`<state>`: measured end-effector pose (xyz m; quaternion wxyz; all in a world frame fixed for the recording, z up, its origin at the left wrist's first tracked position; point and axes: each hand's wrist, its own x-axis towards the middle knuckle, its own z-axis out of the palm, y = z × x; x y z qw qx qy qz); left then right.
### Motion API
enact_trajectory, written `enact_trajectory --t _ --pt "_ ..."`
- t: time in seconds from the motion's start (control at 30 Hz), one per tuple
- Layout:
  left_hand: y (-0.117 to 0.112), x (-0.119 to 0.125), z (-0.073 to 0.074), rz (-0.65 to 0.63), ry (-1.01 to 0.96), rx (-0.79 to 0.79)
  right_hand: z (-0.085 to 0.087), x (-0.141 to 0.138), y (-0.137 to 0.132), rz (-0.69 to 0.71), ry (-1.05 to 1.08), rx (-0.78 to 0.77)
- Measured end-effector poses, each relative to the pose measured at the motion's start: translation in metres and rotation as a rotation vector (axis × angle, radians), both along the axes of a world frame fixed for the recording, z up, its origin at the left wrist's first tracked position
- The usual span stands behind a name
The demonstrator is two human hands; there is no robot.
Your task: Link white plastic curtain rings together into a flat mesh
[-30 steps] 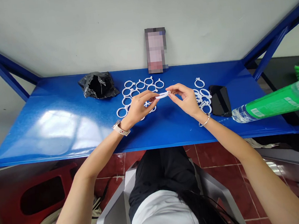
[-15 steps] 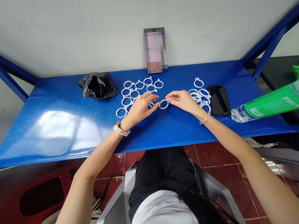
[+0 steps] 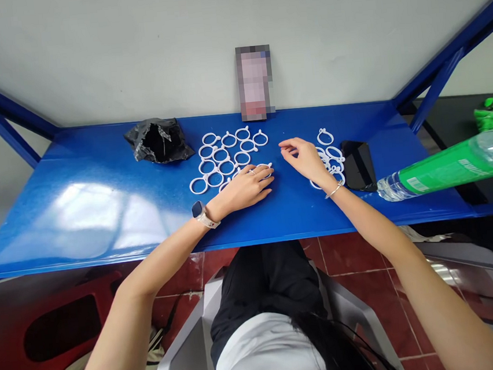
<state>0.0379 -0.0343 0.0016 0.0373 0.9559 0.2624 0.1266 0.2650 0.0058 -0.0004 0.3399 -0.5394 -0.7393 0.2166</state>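
My left hand lies palm down over the near right part of a spread of white plastic rings with small eyelets. Its fingers stretch to the right, partly covering a ring at the tips; some other rings are hidden beneath the hand. To the right, my right hand hovers above the blue table with bent fingers apart and nothing visible in them. A smaller, overlapping pile of the same rings sits just beside it, partly behind the hand and wrist.
A crumpled black plastic bag gapes open at the left. A pixelated upright phone-like object leans against the wall. Right of the small pile lie a dark phone and a bottle with a green label. Blue table edges run in front.
The ring that was at my right fingertips is now under my left fingers, among the spread. My right hand has let go and drawn slightly back; my left hand has flattened and turned palm down.
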Motion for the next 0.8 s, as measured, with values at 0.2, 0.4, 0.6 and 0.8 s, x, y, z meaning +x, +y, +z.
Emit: enact_trajectory --t 0.2,0.4,0.6,0.8 --pt "0.006 -0.004 -0.004 0.151 0.07 -0.004 -0.006 0.033 0.019 -0.276 -0.35 0.183" --pt "0.012 -0.01 -0.004 0.224 0.082 -0.011 -0.011 0.059 0.033 -0.407 -0.527 0.05" --pt "0.015 -0.013 -0.003 0.246 0.058 -0.019 -0.01 0.058 0.039 -0.367 -0.506 0.028" --pt "0.014 -0.011 0.003 0.258 0.012 -0.004 0.002 0.029 0.029 -0.042 0.023 0.03"
